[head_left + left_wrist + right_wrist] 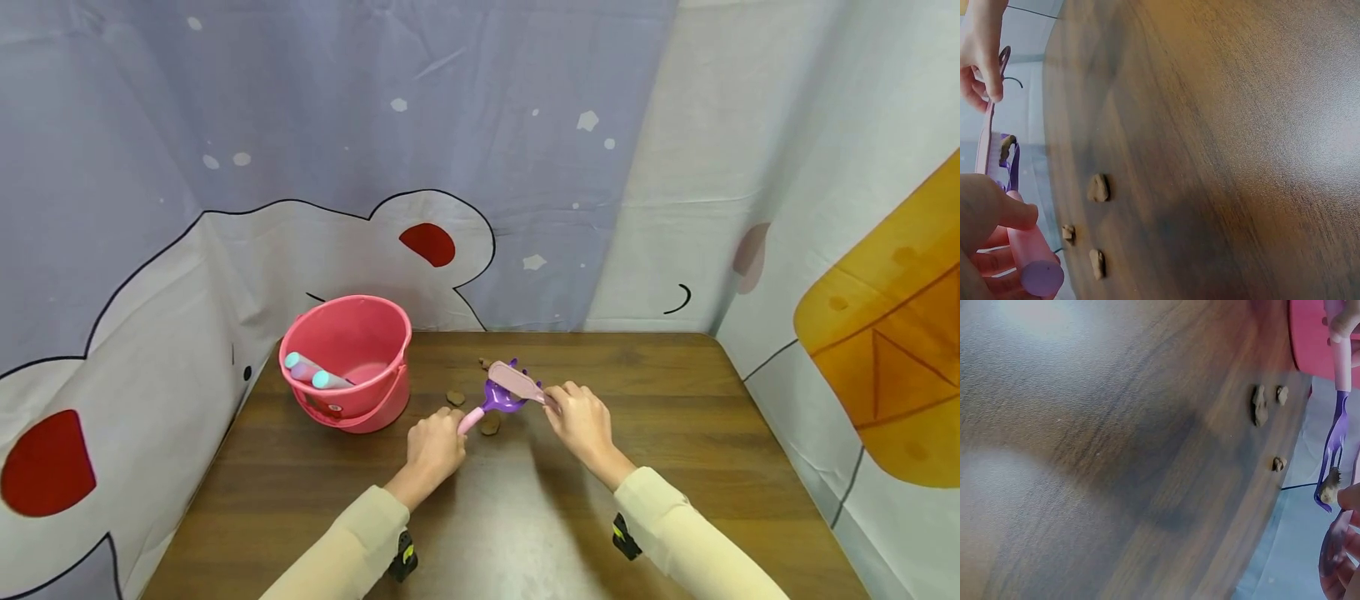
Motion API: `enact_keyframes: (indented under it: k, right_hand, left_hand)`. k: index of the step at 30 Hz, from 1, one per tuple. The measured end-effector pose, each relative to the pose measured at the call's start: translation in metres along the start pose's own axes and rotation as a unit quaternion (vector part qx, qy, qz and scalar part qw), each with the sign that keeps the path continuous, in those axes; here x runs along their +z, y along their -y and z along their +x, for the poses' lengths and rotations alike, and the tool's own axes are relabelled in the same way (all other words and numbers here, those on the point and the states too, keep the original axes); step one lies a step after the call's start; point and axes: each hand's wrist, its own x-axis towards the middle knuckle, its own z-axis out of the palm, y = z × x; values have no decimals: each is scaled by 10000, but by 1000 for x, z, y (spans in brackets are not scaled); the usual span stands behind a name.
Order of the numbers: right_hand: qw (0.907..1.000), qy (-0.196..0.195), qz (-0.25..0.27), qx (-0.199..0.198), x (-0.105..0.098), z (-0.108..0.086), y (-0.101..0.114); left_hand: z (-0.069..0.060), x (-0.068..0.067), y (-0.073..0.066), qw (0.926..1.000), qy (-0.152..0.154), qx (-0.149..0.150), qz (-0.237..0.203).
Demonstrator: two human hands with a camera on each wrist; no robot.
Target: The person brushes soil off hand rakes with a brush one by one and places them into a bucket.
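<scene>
My left hand [437, 446] grips the pink handle of a small purple toy rake [498, 399], held above the table. The right hand [581, 421] holds a pale pink brush [516, 381] by its handle, and its head lies across the top of the rake. Light bristles [994, 156] show on the brush's underside in the left wrist view. Between the rake's tines and the brush sits a brown stone-like lump [1330, 487]. Below, flat brown pieces lie on the table, one [490, 425] beneath the rake and another [455, 397] near the left hand.
A pink bucket [390, 408] stands at the back left of the wooden table [660, 500], with pastel cylindrical ends [330, 381] showing inside it. A further brown piece [483, 363] lies behind the rake. Printed curtains [525, 167] hang along the table's back and sides.
</scene>
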Motion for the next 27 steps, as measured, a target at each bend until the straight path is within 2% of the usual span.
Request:
enact_keyframes:
  k: [16,27]
  right_hand:
    - [9996,-288,22,-36,-5,-12,-13]
    - [9996,-277,-75,64,-5,-20,-26]
  left_hand:
    - [3,3,6,9997,-71,-243,-21]
    - [3,2,8,9996,-94,-271,-76]
